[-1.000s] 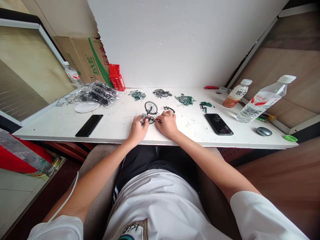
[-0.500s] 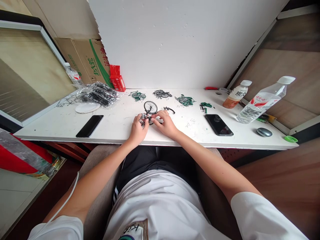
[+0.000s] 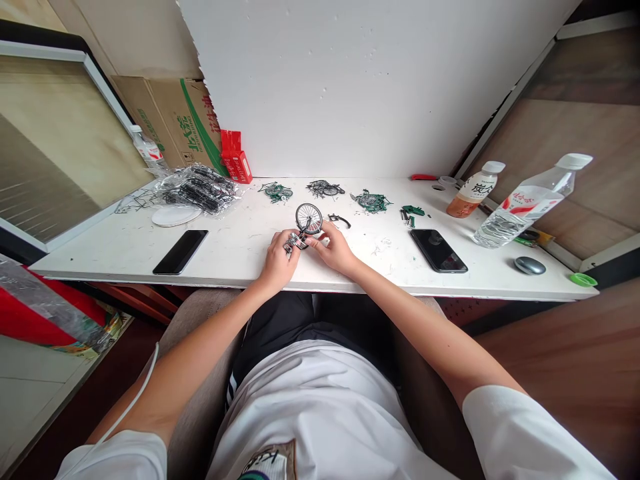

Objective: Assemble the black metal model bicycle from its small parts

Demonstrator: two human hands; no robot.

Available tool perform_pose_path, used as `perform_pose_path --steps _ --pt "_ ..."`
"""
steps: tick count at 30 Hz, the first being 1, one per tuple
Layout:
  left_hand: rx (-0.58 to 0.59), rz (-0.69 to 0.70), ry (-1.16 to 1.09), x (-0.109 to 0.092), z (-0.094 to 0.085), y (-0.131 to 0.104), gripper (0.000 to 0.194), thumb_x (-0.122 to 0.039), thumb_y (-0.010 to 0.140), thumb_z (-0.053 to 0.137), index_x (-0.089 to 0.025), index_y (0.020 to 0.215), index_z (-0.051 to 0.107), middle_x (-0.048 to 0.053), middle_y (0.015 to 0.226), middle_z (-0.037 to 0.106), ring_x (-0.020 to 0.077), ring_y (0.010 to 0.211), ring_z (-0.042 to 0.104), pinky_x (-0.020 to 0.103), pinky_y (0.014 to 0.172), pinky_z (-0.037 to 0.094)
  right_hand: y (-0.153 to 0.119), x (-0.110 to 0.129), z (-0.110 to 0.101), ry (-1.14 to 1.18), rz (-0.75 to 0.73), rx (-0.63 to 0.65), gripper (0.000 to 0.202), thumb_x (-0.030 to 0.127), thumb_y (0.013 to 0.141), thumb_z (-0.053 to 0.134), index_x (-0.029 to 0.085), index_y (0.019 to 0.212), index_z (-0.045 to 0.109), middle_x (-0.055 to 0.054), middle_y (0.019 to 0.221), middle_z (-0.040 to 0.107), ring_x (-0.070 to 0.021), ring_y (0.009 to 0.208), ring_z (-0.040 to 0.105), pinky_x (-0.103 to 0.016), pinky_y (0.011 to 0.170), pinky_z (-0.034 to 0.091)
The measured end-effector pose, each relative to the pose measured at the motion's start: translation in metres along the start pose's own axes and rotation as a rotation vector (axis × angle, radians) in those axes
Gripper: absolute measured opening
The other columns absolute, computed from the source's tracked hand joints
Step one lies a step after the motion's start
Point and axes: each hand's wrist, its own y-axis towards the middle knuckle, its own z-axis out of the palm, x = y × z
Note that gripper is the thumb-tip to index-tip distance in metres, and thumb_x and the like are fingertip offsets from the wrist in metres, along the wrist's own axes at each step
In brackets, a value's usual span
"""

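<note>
Between my two hands, close to the table's front edge, is a small model bicycle (image 3: 301, 241) with silver and black parts. One spoked wheel (image 3: 309, 219) sticks up at its far end. My left hand (image 3: 281, 259) is closed around the model's left side, where small silver pieces show by the fingers. From the other side, my right hand (image 3: 334, 251) is closed with thumb and fingers on the model near the wheel. The fingers hide much of the frame. A curved black part (image 3: 340, 220) lies on the white table (image 3: 240, 257) just past my right hand.
Piles of green parts (image 3: 371, 201) and black parts (image 3: 325, 189) lie farther back. A plastic bag of black parts (image 3: 200, 190) is at left. Phones (image 3: 181, 252) lie on both sides. Bottles (image 3: 530, 200) and a mouse (image 3: 529, 265) stand at right.
The model has been turned in my hands: its upright wheel has shifted right and slightly nearer. My right hand's fingers have moved in behind the wheel. My left hand keeps its hold.
</note>
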Motion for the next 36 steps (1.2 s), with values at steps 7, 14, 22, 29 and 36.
perform_pose_path --steps 7,14,22,29,36 --pt "-0.007 -0.008 -0.022 -0.001 0.000 -0.001 0.020 -0.023 0.098 0.063 -0.024 0.118 0.066 0.011 0.118 0.074 0.0275 0.115 0.071 0.040 0.104 0.056 0.000 -0.005 0.002 0.018 0.005 0.006 0.034 0.053 0.103 0.063 0.023 0.120 0.069 -0.013 0.122 0.073 -0.0291 0.112 0.064 -0.043 0.091 0.058" --pt "0.042 -0.001 -0.031 0.000 -0.001 0.000 0.021 -0.024 0.099 0.061 -0.024 0.119 0.068 0.012 0.121 0.075 0.0282 0.120 0.070 0.042 0.108 0.055 -0.004 -0.018 0.005 -0.026 -0.019 0.067 0.029 0.045 0.106 0.057 0.022 0.122 0.065 -0.014 0.122 0.068 -0.0280 0.108 0.061 -0.042 0.088 0.057" --pt "0.064 -0.029 -0.078 -0.002 -0.002 -0.001 0.023 -0.024 0.097 0.062 -0.024 0.119 0.068 0.010 0.120 0.078 0.0259 0.111 0.073 0.039 0.103 0.057 -0.005 -0.024 0.008 -0.072 -0.017 0.083 0.025 0.043 0.108 0.055 0.023 0.121 0.063 -0.014 0.122 0.065 -0.0284 0.111 0.059 -0.044 0.093 0.056" --pt "0.056 -0.105 -0.198 0.001 -0.001 0.001 0.024 -0.036 0.099 0.068 -0.023 0.119 0.066 0.012 0.116 0.081 0.0262 0.108 0.077 0.039 0.102 0.059 -0.004 -0.010 0.005 0.023 0.014 0.082 0.030 0.048 0.106 0.058 0.026 0.126 0.064 -0.013 0.127 0.067 -0.0292 0.119 0.060 -0.042 0.091 0.057" --pt "0.103 -0.271 -0.486 0.004 -0.001 0.011 0.050 -0.053 0.092 0.077 -0.019 0.123 0.059 0.012 0.106 0.082 0.0248 0.092 0.081 0.038 0.089 0.064 -0.001 0.006 0.000 0.093 0.023 0.096 0.034 0.056 0.105 0.060 0.024 0.111 0.066 -0.009 0.112 0.070 -0.0259 0.112 0.065 -0.038 0.089 0.055"
